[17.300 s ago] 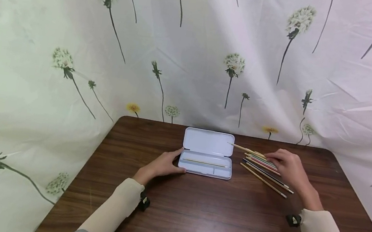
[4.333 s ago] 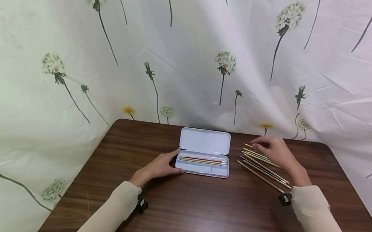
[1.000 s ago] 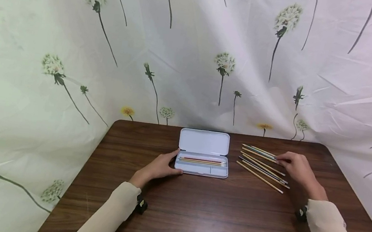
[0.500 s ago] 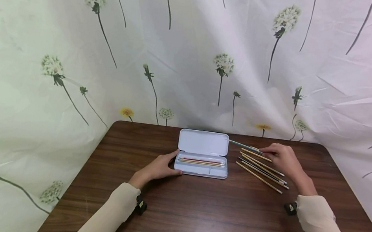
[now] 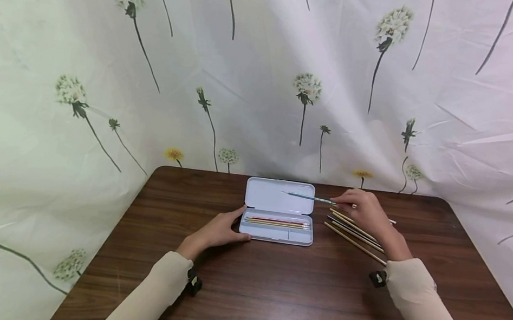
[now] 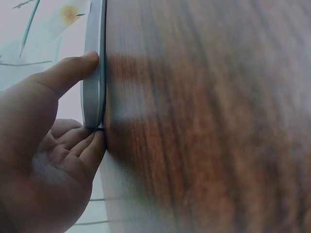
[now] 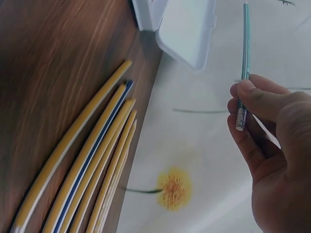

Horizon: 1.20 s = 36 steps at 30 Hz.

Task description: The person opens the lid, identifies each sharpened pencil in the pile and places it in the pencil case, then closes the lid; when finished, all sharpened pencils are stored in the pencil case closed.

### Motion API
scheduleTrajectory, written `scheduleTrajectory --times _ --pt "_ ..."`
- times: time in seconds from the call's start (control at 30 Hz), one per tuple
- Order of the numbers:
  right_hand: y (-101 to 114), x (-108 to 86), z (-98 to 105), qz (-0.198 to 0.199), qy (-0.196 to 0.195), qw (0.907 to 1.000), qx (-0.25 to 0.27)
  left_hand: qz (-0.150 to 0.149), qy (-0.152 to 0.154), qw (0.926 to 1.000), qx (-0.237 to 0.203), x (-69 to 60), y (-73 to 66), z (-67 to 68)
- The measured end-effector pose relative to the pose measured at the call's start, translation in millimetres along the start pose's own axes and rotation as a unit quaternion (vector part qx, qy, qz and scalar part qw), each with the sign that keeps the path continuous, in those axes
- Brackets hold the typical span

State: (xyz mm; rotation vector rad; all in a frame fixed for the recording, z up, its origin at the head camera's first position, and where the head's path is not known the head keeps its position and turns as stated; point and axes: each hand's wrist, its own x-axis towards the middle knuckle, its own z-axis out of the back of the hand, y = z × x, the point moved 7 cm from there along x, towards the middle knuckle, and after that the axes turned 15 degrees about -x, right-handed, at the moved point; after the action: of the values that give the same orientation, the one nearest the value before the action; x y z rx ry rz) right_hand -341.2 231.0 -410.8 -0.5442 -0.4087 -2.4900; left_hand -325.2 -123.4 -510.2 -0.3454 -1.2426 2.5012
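Observation:
My left hand [image 5: 217, 231] holds the left end of a white pencil case [image 5: 268, 232], thumb on its front side and fingers against its end. The lid [image 5: 268, 197] stands open at the back. Several pencils, red and yellow among them, lie in the case's rear compartment. My right hand [image 5: 366, 212] pinches a teal pencil [image 7: 246, 48] near its eraser end, with the point to the left in front of the lid. Below and beside that hand, several loose pencils [image 5: 355, 243], mostly yellow and one dark blue, lie on the table; the hand partly hides them.
The case's front compartment [image 5: 300, 236] has a small divider toward its right end. Brown wooden table [image 5: 266, 298] extends in front. A white cloth with dandelion prints [image 5: 255, 99] hangs directly behind the table's back edge.
My right hand has picked the teal pencil off the loose pile and carried it left toward the case. Earlier, more pencils came into the rear compartment. My left hand has stayed on the case.

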Motion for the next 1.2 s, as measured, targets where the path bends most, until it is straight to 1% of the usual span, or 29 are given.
scheduleTrajectory --times 0.2,0.43,0.9,1.07,1.2 --pt "13.3 12.5 -9.8 0.02 0.001 0.9997 0.011 -0.004 -0.001 0.9999 -0.012 -0.7 -0.5 0.8" --pt "25.9 19.2 -22.1 0.031 -0.001 0.999 0.034 -0.002 -0.002 1.0 -0.005 -0.7 -0.7 0.8" --pt "34.6 26.0 -55.3 0.012 0.02 0.9985 0.05 -0.002 -0.003 1.0 -0.005 -1.3 -1.5 0.5" --pt "41.3 27.9 -67.1 0.016 0.029 0.9982 0.051 0.0 -0.002 1.0 0.0 -1.1 -0.8 0.2" --pt "43.7 29.2 -79.2 0.012 0.043 0.9976 0.052 -0.001 -0.001 1.0 -0.001 -1.1 -0.2 -0.1"
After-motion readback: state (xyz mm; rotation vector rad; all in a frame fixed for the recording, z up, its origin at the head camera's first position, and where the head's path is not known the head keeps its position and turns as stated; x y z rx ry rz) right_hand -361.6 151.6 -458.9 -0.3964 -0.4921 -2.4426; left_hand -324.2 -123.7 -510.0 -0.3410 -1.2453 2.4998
